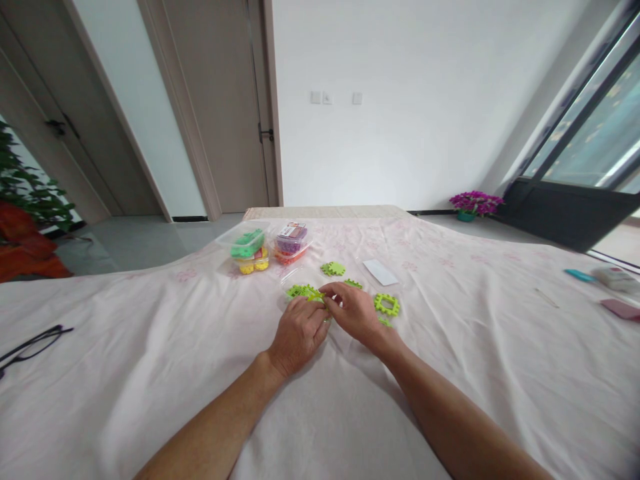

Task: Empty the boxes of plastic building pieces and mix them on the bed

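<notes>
Both hands meet over the middle of the cloth-covered table. My left hand (301, 333) is closed, its fingertips on a small yellow-green toothed foam-like piece (316, 297). From the right, the fingers of my right hand (354, 311) pinch at the same piece, which they partly hide. Just behind the hands is a clear plastic tub (285, 280) with more lime-green pieces (300, 291) in it. Beside my right hand lie a square lime-green frame piece (387, 305) and other green pieces, partly covered by the hand. A flat toothed green piece (333, 269) lies farther back.
Stacked clear tubs with green and yellow pieces (249, 250) and purple and orange pieces (291, 241) stand behind left. A white card (381, 273) lies back right. Black glasses (33, 347) are far left; a teal object (580, 275) and pink object (620, 309) are far right.
</notes>
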### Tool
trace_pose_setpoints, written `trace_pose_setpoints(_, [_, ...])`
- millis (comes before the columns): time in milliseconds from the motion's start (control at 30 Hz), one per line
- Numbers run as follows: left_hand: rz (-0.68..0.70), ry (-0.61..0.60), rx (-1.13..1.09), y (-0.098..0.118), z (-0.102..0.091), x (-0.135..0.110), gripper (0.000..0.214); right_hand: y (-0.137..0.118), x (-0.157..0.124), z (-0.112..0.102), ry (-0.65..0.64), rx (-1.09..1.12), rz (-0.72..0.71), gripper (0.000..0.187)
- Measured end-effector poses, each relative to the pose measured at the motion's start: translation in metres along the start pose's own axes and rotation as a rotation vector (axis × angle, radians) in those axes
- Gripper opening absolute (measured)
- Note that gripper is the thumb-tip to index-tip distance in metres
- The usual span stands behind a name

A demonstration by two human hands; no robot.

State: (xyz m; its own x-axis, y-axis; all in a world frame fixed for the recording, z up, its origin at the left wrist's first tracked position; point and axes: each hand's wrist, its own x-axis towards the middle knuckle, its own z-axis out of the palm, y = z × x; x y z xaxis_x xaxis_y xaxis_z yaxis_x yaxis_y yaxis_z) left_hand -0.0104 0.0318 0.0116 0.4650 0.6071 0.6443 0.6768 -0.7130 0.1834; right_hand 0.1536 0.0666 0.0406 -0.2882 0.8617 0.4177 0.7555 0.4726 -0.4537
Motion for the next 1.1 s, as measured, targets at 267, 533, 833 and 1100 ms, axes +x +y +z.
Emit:
trace_pose_setpoints(267, [-0.011,0.011,-0.001,0.0,0.001,0.0,0.022,0.002,0.0,0.004,0.032,0.07,0.023,0.024])
trace_pose_setpoints(533, [-0.077,-0.031,0.007,0.005,0.0,0.002,0.02,0.004,0.001,0.005,0.04,0.141,0.059,0.023])
trace_pose_setpoints(833, [-0.13,-0.078,-0.004,0.01,-0.004,0.007,0.019,0.005,0.0,0.003,0.036,0.122,0.015,0.021])
trace_pose_setpoints(1100, [-0.173,-0.05,0.015,0.006,-0.005,0.008,0.019,0.014,-0.001,0.008,0.147,0.161,-0.11,0.022])
